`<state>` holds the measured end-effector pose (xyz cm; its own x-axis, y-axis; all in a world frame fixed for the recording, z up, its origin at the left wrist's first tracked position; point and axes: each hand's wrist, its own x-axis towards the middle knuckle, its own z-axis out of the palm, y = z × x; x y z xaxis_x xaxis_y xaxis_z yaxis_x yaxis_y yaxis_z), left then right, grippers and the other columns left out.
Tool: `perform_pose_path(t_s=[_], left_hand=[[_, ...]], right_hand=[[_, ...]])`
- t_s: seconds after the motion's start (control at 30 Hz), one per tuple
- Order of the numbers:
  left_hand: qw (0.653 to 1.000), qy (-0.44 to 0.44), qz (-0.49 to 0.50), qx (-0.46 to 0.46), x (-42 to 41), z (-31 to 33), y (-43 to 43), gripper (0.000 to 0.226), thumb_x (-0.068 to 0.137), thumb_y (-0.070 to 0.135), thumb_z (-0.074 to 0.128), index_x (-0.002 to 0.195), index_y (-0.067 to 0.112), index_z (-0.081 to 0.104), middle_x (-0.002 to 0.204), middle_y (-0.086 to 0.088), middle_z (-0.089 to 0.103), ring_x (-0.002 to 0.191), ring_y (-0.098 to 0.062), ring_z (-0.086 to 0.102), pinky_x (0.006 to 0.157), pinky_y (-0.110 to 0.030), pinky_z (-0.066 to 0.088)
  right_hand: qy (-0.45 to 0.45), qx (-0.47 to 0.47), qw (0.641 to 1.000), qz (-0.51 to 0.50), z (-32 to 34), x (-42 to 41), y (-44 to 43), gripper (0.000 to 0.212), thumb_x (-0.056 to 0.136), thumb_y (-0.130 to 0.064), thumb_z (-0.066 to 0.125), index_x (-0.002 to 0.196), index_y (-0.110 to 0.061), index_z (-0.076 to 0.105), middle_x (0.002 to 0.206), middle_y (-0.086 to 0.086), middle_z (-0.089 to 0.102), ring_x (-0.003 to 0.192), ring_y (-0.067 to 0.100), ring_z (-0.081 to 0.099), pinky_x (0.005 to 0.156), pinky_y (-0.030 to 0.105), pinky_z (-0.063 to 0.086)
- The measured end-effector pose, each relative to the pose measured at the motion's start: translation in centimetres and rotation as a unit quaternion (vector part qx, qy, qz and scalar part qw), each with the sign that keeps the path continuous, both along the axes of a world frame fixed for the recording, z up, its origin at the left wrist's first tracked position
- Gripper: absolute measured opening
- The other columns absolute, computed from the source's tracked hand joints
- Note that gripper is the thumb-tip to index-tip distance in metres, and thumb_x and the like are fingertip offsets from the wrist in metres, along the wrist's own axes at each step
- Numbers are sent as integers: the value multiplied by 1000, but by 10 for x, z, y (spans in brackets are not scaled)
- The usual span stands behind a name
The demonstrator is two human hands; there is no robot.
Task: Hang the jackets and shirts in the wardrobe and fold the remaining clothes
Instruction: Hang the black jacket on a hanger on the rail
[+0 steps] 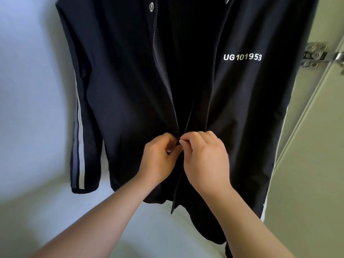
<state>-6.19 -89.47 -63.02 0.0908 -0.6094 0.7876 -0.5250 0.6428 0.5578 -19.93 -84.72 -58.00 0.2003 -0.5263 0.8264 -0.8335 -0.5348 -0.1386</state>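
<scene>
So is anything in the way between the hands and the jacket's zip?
No, nothing visible. The left hand and the right hand are both right on the dark jacket, pinching its front edges where the two sides of the zip meet, with nothing between them and the cloth.

White wall (pixel 28 71) left, bluish light; cream wardrobe door (pixel 316 146) right, metal hinge (pixel 314 55) near top.

bare left hand (pixel 160 155) and bare right hand (pixel 206 161) on bare forearms (pixel 111 211), uncovered down to the lower edge
</scene>
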Motion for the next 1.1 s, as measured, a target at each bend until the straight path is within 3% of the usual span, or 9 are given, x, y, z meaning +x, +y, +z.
perform_pose_path(t_s=[0.1,0.27,0.37,0.5,0.63,0.73,0.83,0.97,1.1], left_hand=[[1000,2,-18,-3,1,-6,-2,21,86,27,72,75,32,55,68,15,59,68,-8,62,61,-9,46],[999,31,-29,13,-1,-2,-11,31,84,31,70,66,33,46,61,9,54,54,-10,53,53,-13,40],[1000,3,-13,23,-2,8,-17,34,86,29,74,67,32,47,63,10,55,56,-9,53,54,-15,42],[999,21,3,-31,-6,49,-18,22,83,54,65,79,35,56,77,13,61,70,-10,61,59,-14,47],[992,-55,23,-114,-7,79,-23,24,92,44,56,73,32,47,69,12,55,64,-11,56,53,-22,47],[992,-53,-27,-115,-9,77,-26,23,95,41,56,74,39,46,68,16,52,62,-11,56,53,-14,42],[991,-53,-19,-124,-8,78,-30,36,98,37,57,68,42,38,63,16,48,55,-9,51,51,-10,35],[994,-73,-3,-83,-9,94,-28,33,92,51,50,64,37,41,59,9,52,51,-11,51,46,-17,37],[983,-73,58,-161,-10,135,-26,34,95,53,52,73,29,47,63,14,53,55,-10,54,45,-17,40]], right_hand=[[18,-14,1000,-14,11,-2,1,18,100,-21,56,99,-18,74,88,-3,70,84,21,61,72,42,49],[-25,-111,993,-32,61,-2,-6,13,99,-22,60,98,-18,73,81,-7,67,78,17,57,71,38,45],[-24,-97,995,-23,67,-2,-6,13,100,-21,60,99,-18,73,83,-6,68,80,18,58,72,40,47],[-27,-93,995,-12,65,-4,-9,11,99,-19,62,98,-18,73,85,-6,69,80,17,59,72,39,49],[-12,-80,997,-13,71,-8,-9,13,100,-21,60,99,-20,73,87,-7,69,83,17,60,74,39,48],[-4,-107,994,-26,94,-12,-9,12,99,-21,61,99,-19,73,86,-7,69,82,19,60,72,40,46],[-14,-153,988,-33,127,-12,-11,10,99,-21,62,96,-19,72,83,-7,67,80,19,58,71,40,46],[1,-140,990,-20,136,-12,-10,11,99,-19,61,96,-18,71,83,-6,68,81,19,58,73,42,48],[1,-128,992,-16,135,-17,-11,11,99,-21,61,97,-20,72,87,-8,68,83,17,59,76,41,49]])
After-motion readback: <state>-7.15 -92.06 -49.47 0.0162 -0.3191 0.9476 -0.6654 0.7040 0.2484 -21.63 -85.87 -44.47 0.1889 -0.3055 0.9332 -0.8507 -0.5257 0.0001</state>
